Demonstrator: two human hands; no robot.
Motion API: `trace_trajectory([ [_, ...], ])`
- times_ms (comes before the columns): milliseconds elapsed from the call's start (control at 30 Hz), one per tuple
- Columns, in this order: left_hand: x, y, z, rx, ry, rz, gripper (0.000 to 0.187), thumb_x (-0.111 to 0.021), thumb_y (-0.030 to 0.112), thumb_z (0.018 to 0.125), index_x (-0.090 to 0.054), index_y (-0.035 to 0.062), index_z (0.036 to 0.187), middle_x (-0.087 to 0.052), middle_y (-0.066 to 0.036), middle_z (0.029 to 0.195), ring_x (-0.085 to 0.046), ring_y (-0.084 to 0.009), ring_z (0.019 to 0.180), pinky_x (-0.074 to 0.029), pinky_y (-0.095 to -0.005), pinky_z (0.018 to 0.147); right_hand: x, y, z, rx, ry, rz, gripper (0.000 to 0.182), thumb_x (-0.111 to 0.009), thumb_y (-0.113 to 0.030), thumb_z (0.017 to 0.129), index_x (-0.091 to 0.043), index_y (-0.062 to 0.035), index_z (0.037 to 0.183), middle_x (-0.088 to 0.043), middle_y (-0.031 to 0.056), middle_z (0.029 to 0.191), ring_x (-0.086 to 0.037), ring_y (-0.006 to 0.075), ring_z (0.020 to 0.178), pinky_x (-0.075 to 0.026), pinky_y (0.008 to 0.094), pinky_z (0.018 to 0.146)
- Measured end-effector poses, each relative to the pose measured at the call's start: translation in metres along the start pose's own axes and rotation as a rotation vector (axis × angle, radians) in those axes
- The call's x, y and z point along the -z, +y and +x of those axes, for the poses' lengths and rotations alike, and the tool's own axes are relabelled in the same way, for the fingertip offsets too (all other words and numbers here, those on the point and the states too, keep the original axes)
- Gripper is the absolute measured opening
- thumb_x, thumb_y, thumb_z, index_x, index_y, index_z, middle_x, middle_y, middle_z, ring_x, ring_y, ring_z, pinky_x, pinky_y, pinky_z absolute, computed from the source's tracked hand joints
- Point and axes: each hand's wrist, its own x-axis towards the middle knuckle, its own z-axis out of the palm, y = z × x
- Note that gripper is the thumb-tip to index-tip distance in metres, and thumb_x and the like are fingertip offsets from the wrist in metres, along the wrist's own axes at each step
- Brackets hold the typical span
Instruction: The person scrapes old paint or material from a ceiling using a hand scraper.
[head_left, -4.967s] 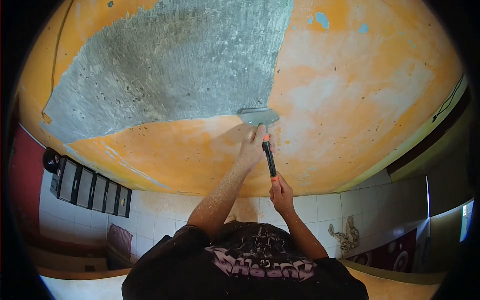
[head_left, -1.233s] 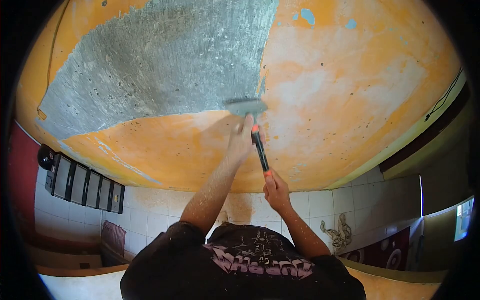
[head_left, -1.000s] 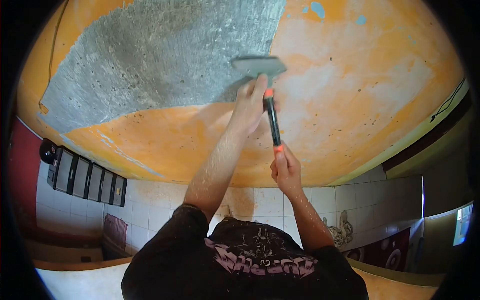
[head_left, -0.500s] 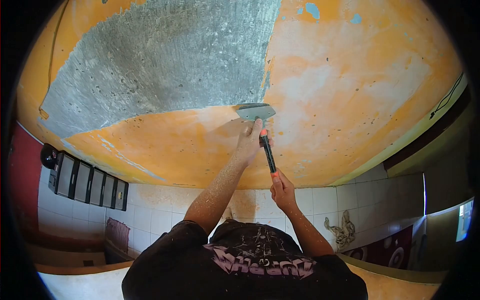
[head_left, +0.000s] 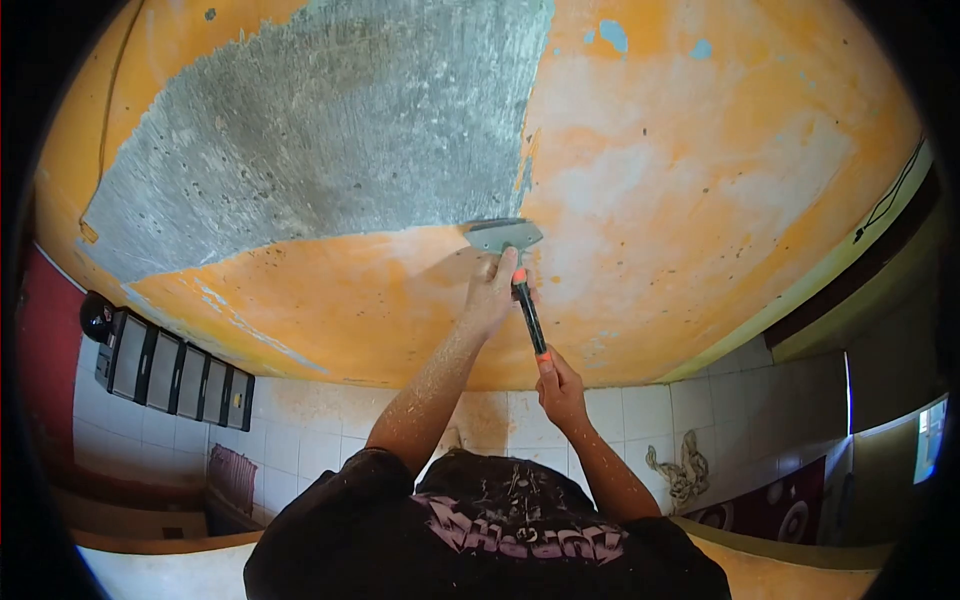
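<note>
Both my hands are on a long-handled scraper (head_left: 531, 322), its handle black with orange bands. My left hand (head_left: 492, 291) grips it just below the wide grey-green head, thumb laid along the neck. Lower down, my right hand (head_left: 562, 388) wraps round the handle's end. The blade's edge rests against the wall at the border between bare grey plaster (head_left: 330, 130) and orange paint (head_left: 400, 320). Pale flecks of dust cover my forearms.
A black rack with grey panels (head_left: 180, 368) stands on the tiled floor (head_left: 300, 420) at left. A bundled cloth or rope (head_left: 682, 470) lies at right, near a dark red patterned mat (head_left: 795, 505). A thin cable (head_left: 890, 200) hangs along the right wall edge.
The wall and the scraper sit slightly lower in view, and the blade is a little further left. Both hands keep their hold on the handle.
</note>
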Motion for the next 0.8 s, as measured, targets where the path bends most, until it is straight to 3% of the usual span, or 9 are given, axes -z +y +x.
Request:
trace_trajectory([
  [200,0.001,-0.014,0.002,0.057,0.05,-0.074,0.039,-0.042,0.042,0.108,-0.045,0.0056,0.093,-0.056,-0.009,0.078,-0.06,-0.0229,0.067,-0.056,-0.0405,0.066,0.004,0.005,-0.003,-0.024,0.037,-0.104,0.041,-0.052,-0.024,0.105,-0.053,-0.0055,0.141,-0.043,-0.0062,0.071,-0.04,0.0038,0.06,-0.037,0.0222,0.056],
  [300,-0.001,-0.01,0.005,-0.011,0.031,-0.021,0.04,-0.042,0.042,0.107,-0.046,0.005,0.093,-0.056,-0.009,0.078,-0.061,-0.0231,0.067,-0.056,-0.0409,0.066,0.007,0.001,0.008,0.001,0.045,-0.119,0.04,-0.051,-0.023,0.104,-0.054,-0.0059,0.141,-0.042,-0.0059,0.07,-0.04,0.0038,0.061,-0.037,0.0227,0.056],
  [600,-0.009,0.008,0.001,0.046,0.073,-0.022,0.042,-0.043,0.044,0.107,-0.047,0.0026,0.1,-0.056,-0.009,0.077,-0.061,-0.0225,0.069,-0.056,-0.041,0.066,0.009,-0.009,0.008,-0.012,0.021,-0.1,0.038,-0.051,-0.025,0.105,-0.056,-0.0075,0.138,-0.041,-0.006,0.069,-0.039,0.0038,0.06,-0.037,0.0235,0.056],
  [800,-0.012,0.012,0.004,-0.003,0.046,-0.026,0.041,-0.045,0.042,0.106,-0.05,0.0019,0.1,-0.058,-0.008,0.074,-0.062,-0.0204,0.063,-0.055,-0.0361,0.062,0.007,-0.016,0.016,0.022,0.009,-0.038,0.038,-0.051,-0.025,0.105,-0.056,-0.0048,0.136,-0.038,-0.0075,0.069,-0.037,0.0023,0.059,-0.034,0.0219,0.054],
])
